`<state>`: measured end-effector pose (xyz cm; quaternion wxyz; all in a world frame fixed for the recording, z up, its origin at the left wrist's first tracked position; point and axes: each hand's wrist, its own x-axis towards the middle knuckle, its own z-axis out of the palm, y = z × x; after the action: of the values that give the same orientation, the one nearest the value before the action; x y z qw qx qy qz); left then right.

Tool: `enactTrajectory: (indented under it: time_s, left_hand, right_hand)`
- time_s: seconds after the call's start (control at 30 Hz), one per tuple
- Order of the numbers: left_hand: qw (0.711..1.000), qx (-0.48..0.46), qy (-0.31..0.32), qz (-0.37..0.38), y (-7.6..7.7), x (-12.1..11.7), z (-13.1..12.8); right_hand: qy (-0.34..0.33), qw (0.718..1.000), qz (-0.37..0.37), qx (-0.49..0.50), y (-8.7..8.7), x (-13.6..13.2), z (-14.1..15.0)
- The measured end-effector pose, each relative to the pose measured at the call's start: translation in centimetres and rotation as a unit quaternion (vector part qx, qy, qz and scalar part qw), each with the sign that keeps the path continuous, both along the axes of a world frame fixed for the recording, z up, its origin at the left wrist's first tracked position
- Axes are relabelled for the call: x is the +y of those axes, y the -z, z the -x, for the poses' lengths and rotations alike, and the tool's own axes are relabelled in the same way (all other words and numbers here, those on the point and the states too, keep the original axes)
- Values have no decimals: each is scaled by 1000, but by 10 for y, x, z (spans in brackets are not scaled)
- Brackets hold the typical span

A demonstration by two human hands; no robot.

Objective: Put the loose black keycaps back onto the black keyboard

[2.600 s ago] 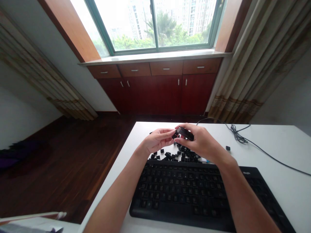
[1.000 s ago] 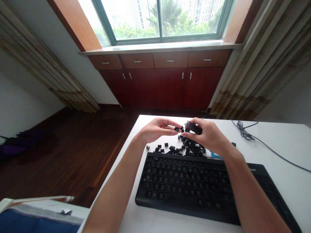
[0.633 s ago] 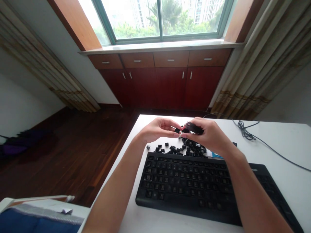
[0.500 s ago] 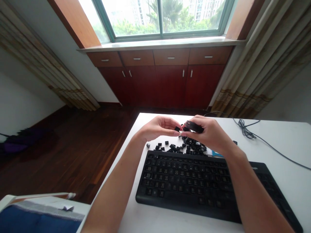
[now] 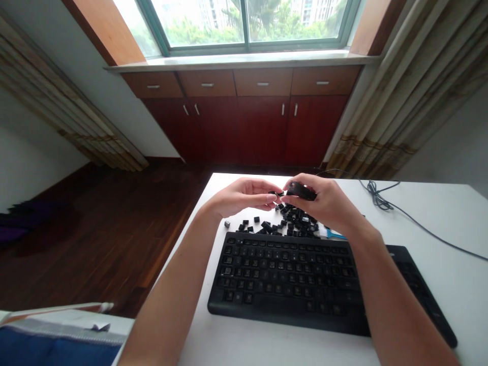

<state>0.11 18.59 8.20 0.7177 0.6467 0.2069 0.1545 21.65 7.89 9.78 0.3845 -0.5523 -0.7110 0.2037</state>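
A black keyboard lies on the white desk in front of me. Behind it sits a pile of loose black keycaps. Both hands are raised over that pile. My right hand grips a long black keycap between thumb and fingers. My left hand pinches a small black piece at its fingertips, touching the end of the long keycap.
A blue-handled tool pokes out under my right wrist. A grey cable runs across the desk's far right. The desk's left edge drops to a wooden floor. Red cabinets stand beneath the window.
Both hands stay together over the keycap pile; my left fingertips have closed in on the long keycap's end. The camera has tilted down a little.
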Motion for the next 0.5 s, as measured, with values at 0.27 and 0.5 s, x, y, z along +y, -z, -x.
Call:
enactTrajectory:
  time_s: [0.27,0.5]
  left_hand:
    - [996,47,61,-44,-1,-3,0]
    - [955,142,80,-249,2,3,4]
  right_hand:
    - [29,999,12,-17,-2,-3,-4]
    - [45,997,-5,-56,-3,-5,-3]
